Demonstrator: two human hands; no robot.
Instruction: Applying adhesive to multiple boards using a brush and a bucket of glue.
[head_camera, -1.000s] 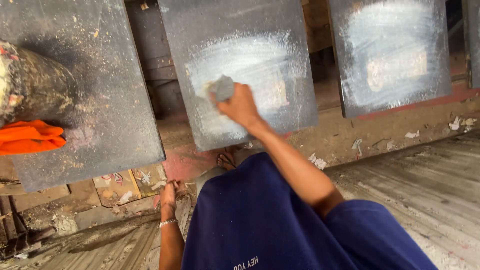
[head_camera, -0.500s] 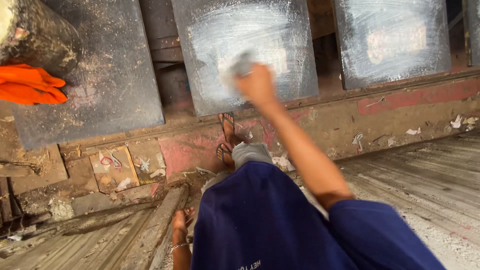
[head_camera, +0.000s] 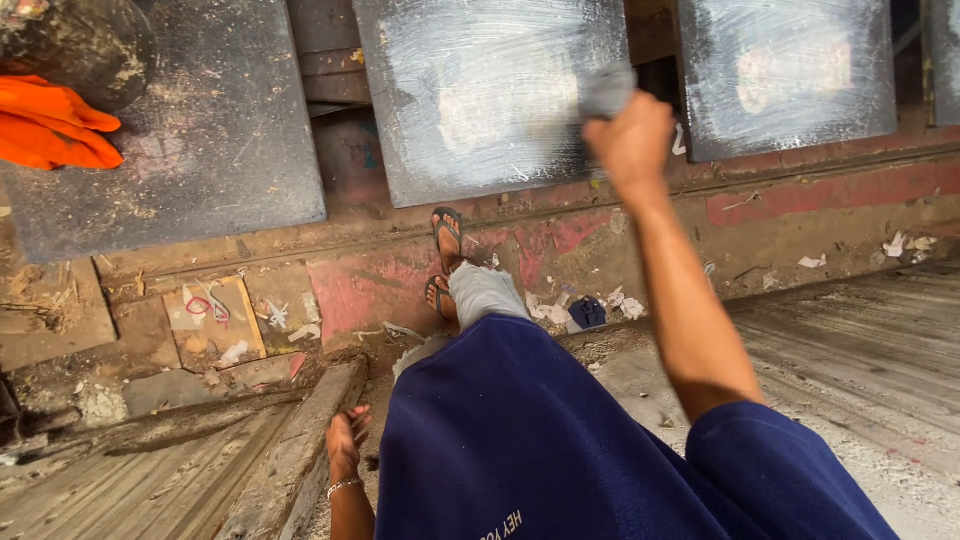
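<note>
Head view: right hand (head_camera: 630, 140) grips grey pad (head_camera: 607, 92) at panel (head_camera: 490, 95) edge; left hand (head_camera: 345, 440) loose, empty.

four dark panels (head_camera: 490, 95), two hands (head_camera: 628, 140)

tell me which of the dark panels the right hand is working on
The middle panel: the right hand presses a grey block at its right edge. The left panel and right panel go untouched.

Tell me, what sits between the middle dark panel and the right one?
In the head view, a narrow dark gap: the right hand with its grey block reaches over it between the middle panel and right panel.
</note>
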